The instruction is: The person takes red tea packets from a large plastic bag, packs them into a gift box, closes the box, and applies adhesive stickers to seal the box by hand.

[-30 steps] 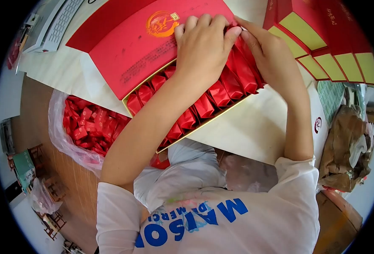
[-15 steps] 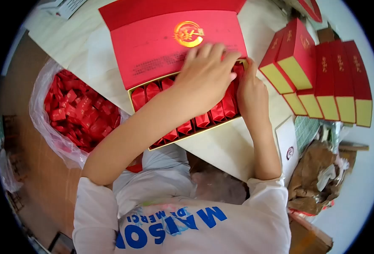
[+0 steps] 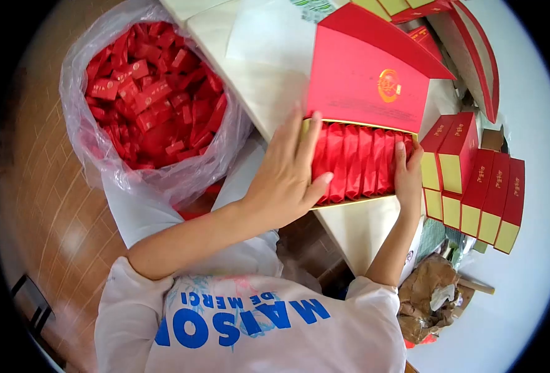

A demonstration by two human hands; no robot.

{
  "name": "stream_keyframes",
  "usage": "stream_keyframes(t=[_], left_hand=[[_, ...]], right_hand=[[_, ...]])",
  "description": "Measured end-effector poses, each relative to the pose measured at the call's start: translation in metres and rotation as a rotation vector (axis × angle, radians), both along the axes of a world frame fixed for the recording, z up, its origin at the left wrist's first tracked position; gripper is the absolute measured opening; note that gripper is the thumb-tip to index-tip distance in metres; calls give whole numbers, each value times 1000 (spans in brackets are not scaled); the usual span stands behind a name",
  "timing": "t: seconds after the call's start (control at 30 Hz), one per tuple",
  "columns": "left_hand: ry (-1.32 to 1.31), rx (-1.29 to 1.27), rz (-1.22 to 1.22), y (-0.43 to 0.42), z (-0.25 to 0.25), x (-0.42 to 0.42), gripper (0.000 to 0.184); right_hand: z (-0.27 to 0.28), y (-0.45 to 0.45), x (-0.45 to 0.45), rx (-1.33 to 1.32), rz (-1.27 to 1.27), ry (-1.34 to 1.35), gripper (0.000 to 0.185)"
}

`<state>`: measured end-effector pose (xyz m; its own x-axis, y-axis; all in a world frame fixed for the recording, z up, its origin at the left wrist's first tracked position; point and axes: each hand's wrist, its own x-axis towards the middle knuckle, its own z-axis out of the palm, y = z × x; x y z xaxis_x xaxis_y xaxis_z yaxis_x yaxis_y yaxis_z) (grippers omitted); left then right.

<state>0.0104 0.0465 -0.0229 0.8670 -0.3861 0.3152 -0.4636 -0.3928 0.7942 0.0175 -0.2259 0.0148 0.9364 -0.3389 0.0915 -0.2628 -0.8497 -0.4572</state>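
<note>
A red gift box (image 3: pixel 369 78) lies on the table with its lid raised, showing a gold emblem inside. Red packets (image 3: pixel 360 161) stand in a row within it, filling the visible tray. My left hand (image 3: pixel 290 168) is at the box's left end, fingers spread and thumb over the nearest packet; it grasps nothing. At the opposite end, my right hand (image 3: pixel 408 177) holds the box's side, its thumb over the rim by the last packet and its fingers outside, partly hidden.
A clear plastic bag (image 3: pixel 76 124) full of small red packets (image 3: pixel 150 96) stands to the left by my leg. Closed red-and-yellow boxes (image 3: pixel 474 180) are stacked right of the open box. Crumpled brown paper (image 3: pixel 427 298) lies lower right. A white sheet (image 3: pixel 268 34) rests on the table (image 3: pixel 250 81).
My left hand has moved from over the box's right part to its left end, uncovering the row of packets. My right hand stays at the right end. The view has shifted toward the left.
</note>
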Motion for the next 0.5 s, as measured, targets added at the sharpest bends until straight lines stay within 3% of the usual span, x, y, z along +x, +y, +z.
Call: stream_keyframes(t=[0.07,0.13,0.27,0.33,0.5], left_hand=[[-33,131,-7,2,8,-1,83],[-23,102,-6,0,7,-6,85],[-52,55,19,-3,3,-5,90],[-34,39,23,-2,3,-6,91],[-45,8,36,0,-1,-5,93]], right_hand=[[11,0,8,102,-35,129,61],[15,5,17,94,-126,220,60],[14,17,22,84,-62,119,56],[16,29,21,206,16,80,52],[-3,15,23,206,-52,39,54]])
